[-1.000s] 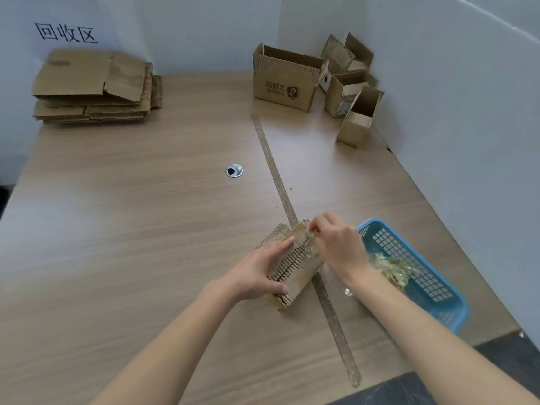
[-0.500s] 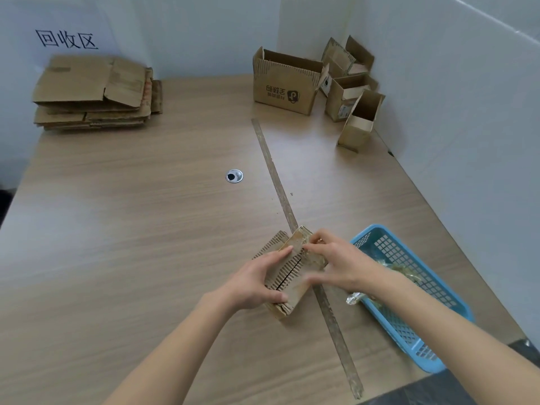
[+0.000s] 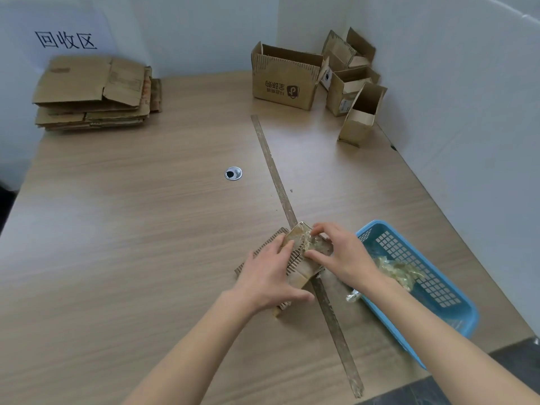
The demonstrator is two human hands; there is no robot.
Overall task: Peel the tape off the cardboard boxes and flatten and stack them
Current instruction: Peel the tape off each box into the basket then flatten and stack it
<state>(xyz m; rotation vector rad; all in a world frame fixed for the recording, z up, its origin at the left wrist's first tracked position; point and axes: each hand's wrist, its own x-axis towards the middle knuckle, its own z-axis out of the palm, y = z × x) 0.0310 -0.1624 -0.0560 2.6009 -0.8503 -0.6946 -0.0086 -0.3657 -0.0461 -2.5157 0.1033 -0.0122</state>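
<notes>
In the lower middle of the frame, the left hand [image 3: 270,276] is gripping a small cardboard box [image 3: 295,258] on the table [image 3: 146,229], fingers curled around its side. The right hand [image 3: 340,254] is pinching the clear tape [image 3: 311,244] on the box top between thumb and fingers. A blue basket [image 3: 455,311] with crumpled tape is lying at lower right. Open boxes [image 3: 285,78] are standing at upper right, and flattened cardboard [image 3: 93,92] is lying stacked at upper left.
</notes>
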